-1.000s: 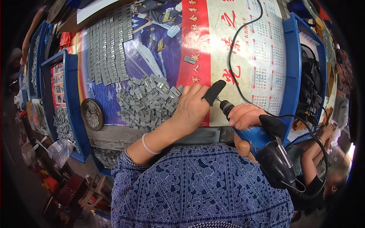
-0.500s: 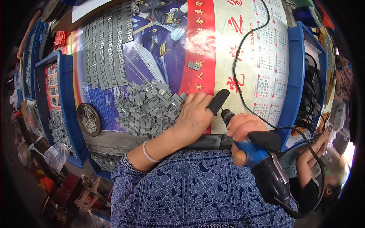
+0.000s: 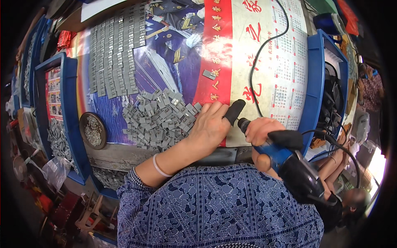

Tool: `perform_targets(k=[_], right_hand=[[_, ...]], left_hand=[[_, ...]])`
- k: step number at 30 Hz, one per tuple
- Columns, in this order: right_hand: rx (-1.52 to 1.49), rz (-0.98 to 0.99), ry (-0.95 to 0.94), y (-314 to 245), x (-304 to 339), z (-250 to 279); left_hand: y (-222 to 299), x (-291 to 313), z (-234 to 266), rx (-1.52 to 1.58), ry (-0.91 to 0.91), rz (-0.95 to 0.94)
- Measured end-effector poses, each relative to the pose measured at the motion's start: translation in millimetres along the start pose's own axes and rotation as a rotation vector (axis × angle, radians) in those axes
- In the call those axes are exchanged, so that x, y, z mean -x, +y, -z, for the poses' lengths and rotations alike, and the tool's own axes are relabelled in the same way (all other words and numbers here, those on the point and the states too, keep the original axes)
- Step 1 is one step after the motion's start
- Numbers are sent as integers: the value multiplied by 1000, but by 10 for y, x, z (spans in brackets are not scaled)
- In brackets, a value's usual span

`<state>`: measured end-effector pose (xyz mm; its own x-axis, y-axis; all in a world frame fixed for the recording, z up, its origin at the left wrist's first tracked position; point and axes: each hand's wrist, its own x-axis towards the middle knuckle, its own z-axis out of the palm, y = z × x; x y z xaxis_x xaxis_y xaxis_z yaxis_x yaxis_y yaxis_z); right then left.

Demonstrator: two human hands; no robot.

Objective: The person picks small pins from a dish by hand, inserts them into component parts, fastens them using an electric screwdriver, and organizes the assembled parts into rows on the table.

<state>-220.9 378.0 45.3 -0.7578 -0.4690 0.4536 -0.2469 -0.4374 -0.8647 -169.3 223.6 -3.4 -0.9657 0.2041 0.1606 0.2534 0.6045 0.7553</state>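
Note:
My left hand (image 3: 209,128) rests at the table's near edge with its fingers bent down and together. A black sleeve (image 3: 235,111) covers its thumb; what its fingers hold, if anything, is hidden. My right hand (image 3: 264,131) is wrapped round a blue and black corded power screwdriver (image 3: 282,159), its tip close beside the black sleeve. Left of my left hand lies a loose heap of small grey plastic parts (image 3: 159,120). Beyond the heap, similar grey parts (image 3: 113,53) stand in tight rows. One single grey part (image 3: 209,74) lies farther up on the red strip.
A round dark dish (image 3: 104,134) of small metal pieces (image 3: 93,129) sits left of the heap. Blue bins flank the table, one on the left (image 3: 74,111) and one on the right (image 3: 313,89). A black cord (image 3: 253,76) crosses the calendar sheet (image 3: 285,74). Another person's arm (image 3: 331,167) shows at lower right.
The screwdriver's rear end has swung right and up, while its tip stays by the black sleeve. My left hand keeps its place on the table. The whole view has shifted slightly.

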Motion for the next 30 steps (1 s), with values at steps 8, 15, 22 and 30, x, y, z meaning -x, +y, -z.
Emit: perform_targets(k=[8,15,22,30], right_hand=[[129,-180,211,28,93,-3],[75,49,311,-280,-40,1],[7,203,202,-500,-489,-18],[371,444,-213,-776,-1592,-224]], left_hand=[[9,55,-16,-134,41,-75],[92,226,228,-314,-11,-87],[552,384,479,71,-51,43],[1678,-90,-307,921,-1212,-381]])
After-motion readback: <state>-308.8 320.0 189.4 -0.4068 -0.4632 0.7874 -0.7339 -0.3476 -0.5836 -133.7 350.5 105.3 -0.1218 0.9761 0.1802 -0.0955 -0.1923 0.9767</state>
